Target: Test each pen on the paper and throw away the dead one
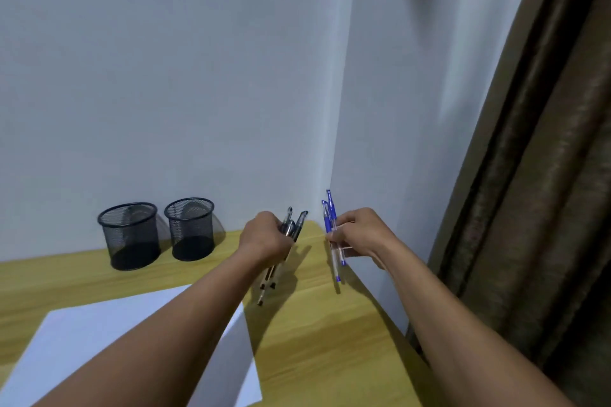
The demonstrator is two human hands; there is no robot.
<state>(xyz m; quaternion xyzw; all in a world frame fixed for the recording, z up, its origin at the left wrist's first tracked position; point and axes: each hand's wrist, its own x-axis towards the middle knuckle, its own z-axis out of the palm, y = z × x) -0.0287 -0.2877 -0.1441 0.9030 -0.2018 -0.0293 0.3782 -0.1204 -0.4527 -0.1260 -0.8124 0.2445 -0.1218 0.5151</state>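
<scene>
Holding pens in both hands above desk (314,340), I am judging step as sorting, testing not yet begun. Left hand (263,236) gripping black pens (299,221); right hand (358,235) pinching blue pens (328,220). Paper (82,330) lying at 7 o'clock, unmarked; mesh cups (132,236) at 9 o'clock. Next move calling for single pen, tip down onto paper.

A bundle of black pens (295,224) is gripped in the left hand (264,236) just beyond the far right corner of the paper (82,340), tips pointed down toward the tabletop (314,347). Further right of the paper, two blue pens (330,218) are pinched by the right hand (358,235). Beyond the paper's far edge, a black mesh cup (130,236) and a second mesh cup (191,229) are set side by side.
</scene>
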